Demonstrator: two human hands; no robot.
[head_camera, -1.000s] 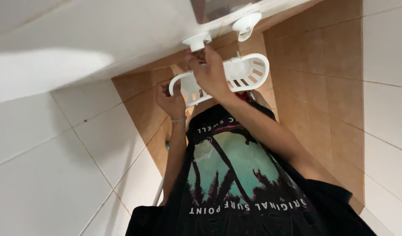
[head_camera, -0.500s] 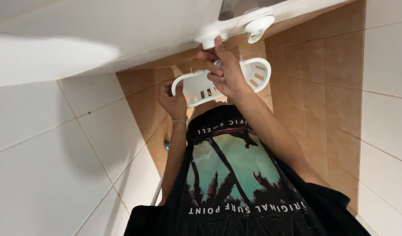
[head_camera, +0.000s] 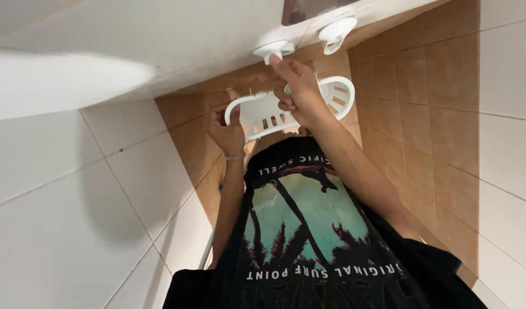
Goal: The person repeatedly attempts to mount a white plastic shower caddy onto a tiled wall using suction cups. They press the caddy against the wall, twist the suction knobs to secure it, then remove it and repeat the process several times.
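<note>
Holding the white plastic rack up against the wall, you keep it just below two white suction cups stuck to the pale surface above your fingers. It is a slotted, curved shelf with rounded ends, and it hangs level between your two hands, which seems to be why each hand takes a different part of it: one steadies an end while the other works near the middle.

Your left hand is wrapped around the rack's rounded end, fingers curled shut over the rim, wrist bent back, with a thin bracelet just below it on the forearm. Your right hand closes on the rack's upper edge near its middle, thumb and lower fingers pinching the plastic, while the forefinger stretches upward so its tip touches the nearer suction cup. The second cup sits just beyond that hand, apart from it.

Both arms are raised and reach up from your dark printed shirt, right arm nearly straight, left arm bent tighter. Brown tiles lie behind your right forearm; white tiles spread out past your left elbow.
</note>
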